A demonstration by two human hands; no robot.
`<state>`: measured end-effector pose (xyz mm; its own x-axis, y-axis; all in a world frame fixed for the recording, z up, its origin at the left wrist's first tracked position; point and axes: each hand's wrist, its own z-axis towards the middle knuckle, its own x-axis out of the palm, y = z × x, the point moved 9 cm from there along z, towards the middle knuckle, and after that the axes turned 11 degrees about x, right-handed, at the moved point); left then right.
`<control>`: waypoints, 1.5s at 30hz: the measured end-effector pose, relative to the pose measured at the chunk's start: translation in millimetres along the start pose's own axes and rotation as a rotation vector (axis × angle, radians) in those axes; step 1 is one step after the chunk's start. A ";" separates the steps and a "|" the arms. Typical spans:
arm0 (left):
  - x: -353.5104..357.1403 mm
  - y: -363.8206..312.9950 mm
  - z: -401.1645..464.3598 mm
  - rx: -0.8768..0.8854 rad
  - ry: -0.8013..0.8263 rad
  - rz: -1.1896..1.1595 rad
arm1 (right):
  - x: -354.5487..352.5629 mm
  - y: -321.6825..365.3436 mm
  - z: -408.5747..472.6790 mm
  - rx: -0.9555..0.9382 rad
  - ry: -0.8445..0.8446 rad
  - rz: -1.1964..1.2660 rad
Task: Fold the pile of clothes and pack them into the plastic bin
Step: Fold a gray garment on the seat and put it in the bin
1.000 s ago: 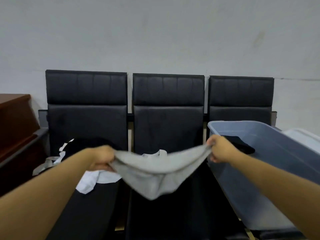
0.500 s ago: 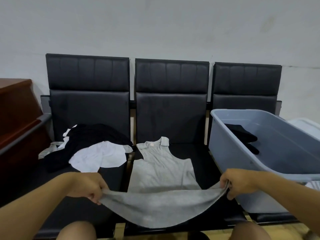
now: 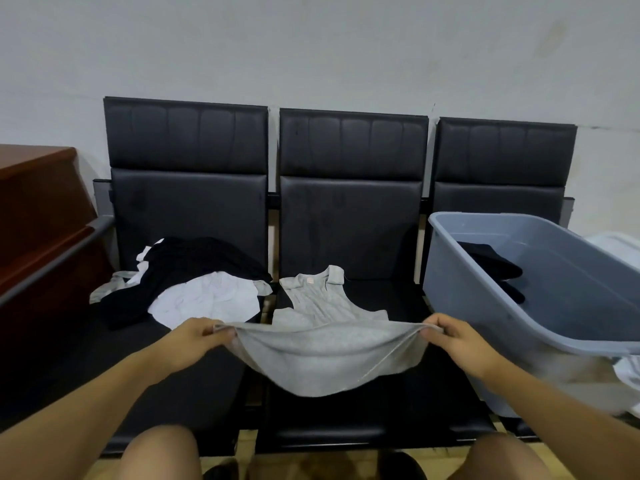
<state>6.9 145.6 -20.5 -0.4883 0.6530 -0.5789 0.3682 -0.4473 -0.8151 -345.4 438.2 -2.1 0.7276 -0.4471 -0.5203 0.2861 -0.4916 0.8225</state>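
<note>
A grey sleeveless garment (image 3: 323, 355) lies on the middle black seat, collar toward the backrest. My left hand (image 3: 199, 336) pinches its lower left corner and my right hand (image 3: 453, 336) pinches its lower right corner. The hem is lifted off the seat and sags between them. On the left seat sits a pile of black and white clothes (image 3: 194, 289). The grey plastic bin (image 3: 540, 323) stands tilted on the right seat, with a dark folded garment (image 3: 495, 268) inside.
Three black padded seats (image 3: 349, 216) stand against a pale wall. A brown wooden cabinet (image 3: 38, 216) is at the left. White cloth (image 3: 628, 375) shows beside the bin at the right edge. My knees are at the bottom of the view.
The grey garment went from hanging in the air to lying on the middle seat. Both hands came down and toward me, then lifted the hem a little further over the seat.
</note>
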 end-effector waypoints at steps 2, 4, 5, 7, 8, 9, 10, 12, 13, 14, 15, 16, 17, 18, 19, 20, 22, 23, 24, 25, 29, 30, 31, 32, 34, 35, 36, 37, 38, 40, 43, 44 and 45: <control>4.6 -10.5 -0.6 -0.014 -0.077 -0.171 | 2.0 5.1 -0.2 -0.002 -0.062 0.105; 8.1 -18.7 -0.5 0.007 -0.114 -0.308 | 4.0 8.1 0.7 -0.003 -0.105 0.166; 8.3 -20.5 -0.8 0.012 -0.134 -0.353 | 4.3 8.7 1.1 -0.006 -0.127 0.171; 8.7 -18.1 -3.1 -0.010 -0.174 -0.390 | 2.7 9.7 -0.7 -0.006 -0.169 0.142; 9.5 -16.1 -4.7 -0.024 -0.187 -0.389 | 0.7 9.2 -2.0 -0.007 -0.190 0.120; 10.6 -13.4 -5.6 -0.035 -0.195 -0.379 | -1.3 7.3 -2.3 -0.006 -0.207 0.109; 12.0 -10.8 -7.0 -0.046 -0.194 -0.361 | -3.1 4.1 -2.6 0.000 -0.215 0.108; 14.9 -5.3 -8.4 -0.065 -0.189 -0.328 | -3.8 -4.1 -3.5 0.017 -0.205 0.113; 15.6 -2.0 -8.4 -0.075 -0.194 -0.312 | -3.3 -7.5 -3.7 0.017 -0.195 0.112; 15.0 -0.3 -7.8 -0.080 -0.208 -0.288 | -2.9 -10.4 -3.8 0.018 -0.186 0.112; 13.0 1.6 -6.0 -0.081 -0.232 -0.261 | -2.9 -12.7 -3.5 0.020 -0.183 0.115; 10.8 3.7 -3.5 -0.080 -0.258 -0.232 | -3.5 -14.2 -2.3 0.022 -0.186 0.117; 8.5 7.3 0.9 -0.079 -0.284 -0.207 | -4.6 -14.6 0.6 0.020 -0.197 0.118; 6.1 11.2 6.9 -0.076 -0.314 -0.193 | -6.0 -14.4 5.4 0.018 -0.214 0.118; 3.6 14.4 13.8 -0.073 -0.350 -0.183 | -7.3 -13.7 11.8 0.018 -0.237 0.115; 0.8 16.0 21.4 -0.067 -0.392 -0.169 | -9.0 -12.5 19.3 0.019 -0.268 0.108; -4.2 18.1 42.2 -0.058 -0.484 -0.140 | -14.1 -8.0 39.6 0.017 -0.348 0.101; -6.3 19.6 54.5 -0.056 -0.534 -0.135 | -16.3 -5.5 51.9 0.016 -0.385 0.096; -7.8 21.0 67.0 -0.061 -0.582 -0.125 | -17.5 -2.6 65.8 0.014 -0.413 0.093; -8.3 25.0 80.7 -0.074 -0.625 -0.112 | -18.2 -0.8 82.4 0.016 -0.428 0.090; -0.8 49.0 146.3 -0.109 -0.712 -0.077 | -18.1 -10.1 169.0 0.063 -0.451 0.076; 2.1 57.6 163.3 -0.134 -0.715 -0.059 | -16.7 -16.3 194.0 0.080 -0.446 0.084; 5.2 68.1 179.9 -0.166 -0.716 -0.040 | -13.7 -22.5 218.7 0.104 -0.431 0.084; 8.0 79.9 196.2 -0.203 -0.710 -0.018 | -9.7 -31.8 245.4 0.147 -0.404 0.077; 16.4 107.0 226.8 -0.269 -0.653 0.041 | 2.0 -55.1 292.9 0.278 -0.335 0.018; 22.7 122.0 241.1 -0.299 -0.607 0.077 | 9.3 -69.5 313.3 0.348 -0.300 -0.041; 29.8 135.7 252.5 -0.339 -0.550 0.133 | 16.4 -83.2 329.5 0.408 -0.266 -0.132; 36.5 147.7 260.8 -0.375 -0.489 0.223 | 22.9 -94.6 340.9 0.457 -0.236 -0.270; 42.4 156.5 267.3 -0.401 -0.427 0.335 | 27.7 -103.0 349.5 0.484 -0.226 -0.426; 51.7 163.9 279.7 -0.363 -0.349 0.543 | 31.2 -111.3 359.8 0.464 -0.288 -0.670; 57.6 135.8 292.5 -0.055 -0.408 0.763 | 32.2 -93.6 360.8 0.178 -0.500 -0.709; 62.1 121.2 296.2 0.100 -0.431 0.796 | 37.8 -82.5 357.6 0.012 -0.533 -0.666; 69.0 106.8 299.5 0.273 -0.428 0.764 | 46.5 -72.3 352.6 -0.150 -0.517 -0.612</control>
<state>-224.5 -40.2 -154.1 -0.4602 -0.1380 -0.8770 0.5387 -0.8286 -0.1523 -552.1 189.5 -166.8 0.0459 -0.4380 -0.8978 0.6473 -0.6715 0.3607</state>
